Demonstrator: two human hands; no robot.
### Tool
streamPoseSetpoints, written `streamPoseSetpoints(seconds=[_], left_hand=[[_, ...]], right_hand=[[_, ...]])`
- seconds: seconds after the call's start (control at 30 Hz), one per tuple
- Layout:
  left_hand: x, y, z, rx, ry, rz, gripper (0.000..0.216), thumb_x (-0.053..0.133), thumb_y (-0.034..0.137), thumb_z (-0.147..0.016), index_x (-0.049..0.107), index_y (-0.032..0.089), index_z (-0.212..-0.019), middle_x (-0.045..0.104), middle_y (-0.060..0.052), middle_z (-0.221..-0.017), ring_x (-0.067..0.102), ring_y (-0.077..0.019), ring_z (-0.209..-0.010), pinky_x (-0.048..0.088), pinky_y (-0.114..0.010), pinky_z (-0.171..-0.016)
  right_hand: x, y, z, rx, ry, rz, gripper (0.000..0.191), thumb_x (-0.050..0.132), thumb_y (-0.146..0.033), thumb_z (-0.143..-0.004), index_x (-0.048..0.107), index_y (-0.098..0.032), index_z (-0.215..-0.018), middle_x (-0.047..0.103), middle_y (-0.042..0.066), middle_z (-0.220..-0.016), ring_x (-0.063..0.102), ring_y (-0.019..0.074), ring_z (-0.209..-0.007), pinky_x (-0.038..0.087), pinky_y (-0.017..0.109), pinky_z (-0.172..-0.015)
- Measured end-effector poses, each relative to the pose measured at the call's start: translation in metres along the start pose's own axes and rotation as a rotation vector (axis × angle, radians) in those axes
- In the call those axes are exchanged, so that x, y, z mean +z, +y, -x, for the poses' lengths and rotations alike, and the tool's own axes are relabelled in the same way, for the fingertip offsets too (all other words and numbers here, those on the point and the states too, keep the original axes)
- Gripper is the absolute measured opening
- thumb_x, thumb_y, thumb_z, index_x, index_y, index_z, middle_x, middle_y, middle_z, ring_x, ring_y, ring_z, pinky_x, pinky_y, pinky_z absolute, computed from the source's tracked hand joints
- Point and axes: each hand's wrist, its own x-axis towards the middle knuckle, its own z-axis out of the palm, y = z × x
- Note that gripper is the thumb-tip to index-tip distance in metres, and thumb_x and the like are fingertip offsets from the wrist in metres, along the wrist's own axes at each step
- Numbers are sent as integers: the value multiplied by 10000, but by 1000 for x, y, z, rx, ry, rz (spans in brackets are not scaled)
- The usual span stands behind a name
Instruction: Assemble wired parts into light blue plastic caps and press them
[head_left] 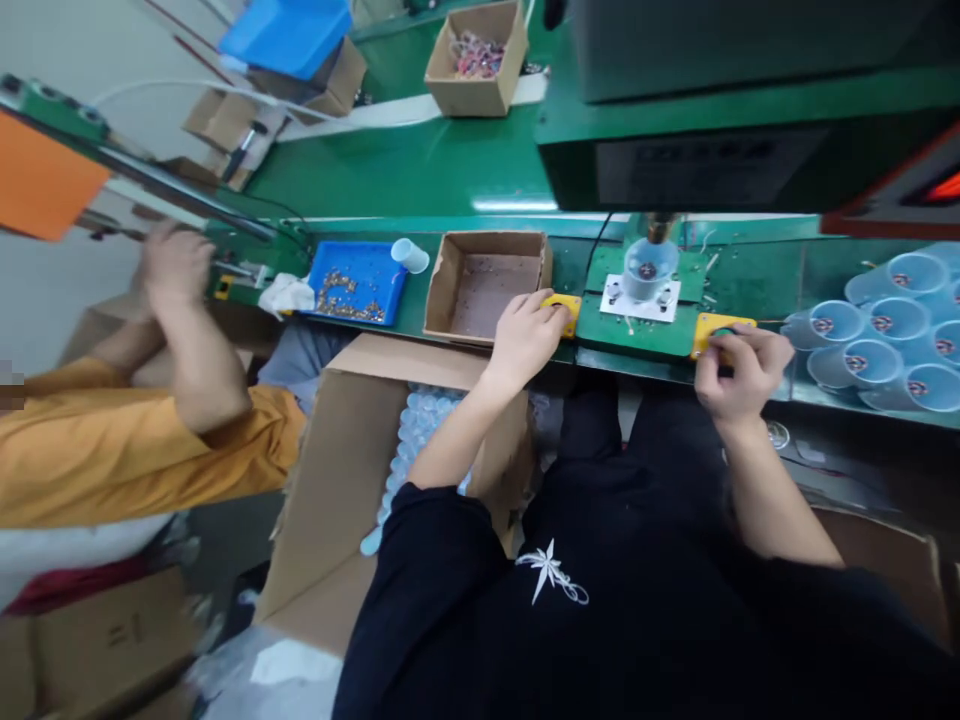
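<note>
Blue cup (646,284), upright, between both hands (528,336) (739,378)

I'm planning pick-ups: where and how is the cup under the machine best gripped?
Probably by the outer wall of the cup, coming from the seated person's side: it stands upright, and the metal tip overhangs its open top.

Both arms reach forward, well apart, on either side of the torso (637,600). The left forearm (461,430) slants up and inward to the left hand (525,342), held back upward, its fingers (545,311) loosely stretched forward and inward. The right forearm (780,500) also angles inward; the right hand (739,378) is more curled, fingers bent at the knuckles. The legs (664,425) are side by side.
</note>
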Motion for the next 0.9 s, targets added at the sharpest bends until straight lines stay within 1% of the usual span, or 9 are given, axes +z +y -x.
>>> streamPoseSetpoints(seconds=[0.1, 0.17, 0.23, 0.33, 0.47, 0.6, 0.67, 0.8, 0.9], left_hand=[[-17, -29, -9, 3, -116, 189, 308, 560, 311, -1098, 842, 189, -1101, 849, -121, -1138, 746, -269, -1263, 557, -395, -1065], [-29, -57, -12, -131, -135, 288, 287, 610, 328, -1061, 840, 192, -1166, 843, -110, -1182, 783, -240, -1132, 587, -349, -996], [-37, -82, -15, -308, -217, 243, 253, 697, 326, -988, 854, 195, -1137, 852, -107, -1125, 792, -241, -1010, 601, -337, -929], [-38, -99, -22, -413, -505, 34, 205, 846, 353, -820, 883, 230, -980, 852, -104, -985, 782, -286, -952, 604, -360, -870], [-27, -86, -34, -284, -741, 17, 196, 836, 307, -758, 879, 217, -927, 836, -116, -929, 778, -301, -944, 598, -344, -850], [-24, -73, -36, -234, -765, 33, 250, 703, 204, -802, 874, 198, -985, 842, -134, -970, 782, -292, -1009, 584, -311, -877], [-27, -72, -34, -240, -755, -12, 293, 668, 228, -833, 874, 204, -1041, 846, -142, -1030, 781, -304, -1049, 587, -320, -890], [-34, -67, -41, -163, -870, -78, 322, 681, 254, -813, 875, 219, -1067, 851, -131, -1072, 790, -314, -1064, 594, -303, -885], [-35, -55, -52, -132, -967, -175, 420, 682, 223, -792, 855, 179, -1172, 832, -187, -1174, 790, -351, -1105, 604, -324, -889]], right_hand=[[0, 0, 1, 57, -19, 25, 193, 644, -391, -880, 724, -217, -908, 626, 95, -876, 693, 334, -1021, 545, 575, -976], [-2, -2, 0, 51, 1, 29, 203, 633, -398, -882, 728, -221, -910, 639, 95, -869, 703, 329, -1016, 563, 569, -972], [-3, -5, -2, 35, 14, 21, 201, 630, -394, -882, 732, -224, -914, 650, 94, -871, 713, 322, -1008, 582, 559, -962], [-1, -7, -4, 32, 29, 21, 204, 626, -405, -875, 721, -226, -892, 644, 96, -880, 714, 307, -981, 606, 534, -918], [-3, -11, -9, -3, 64, -25, 175, 620, -396, -889, 706, -244, -881, 623, 101, -875, 710, 304, -954, 604, 525, -878], [-20, -22, -30, -20, -18, -13, 166, 619, -406, -923, 709, -274, -880, 656, 83, -824, 695, 290, -831, 584, 532, -837], [-23, -34, -50, -7, -127, -47, 192, 653, -414, -946, 736, -287, -1063, 722, 76, -927, 703, 275, -874, 582, 531, -911], [-3, -68, -102, 103, -423, -355, 945, 873, -557, -797, 426, -296, -1588, 643, 114, -1492, 689, 275, -1210, 581, 504, -1059], [9, -88, -142, 193, -634, -457, 829, 907, -555, -792, 558, -263, -1485, 738, 64, -1303, 715, 260, -1105, 614, 476, -1000]])
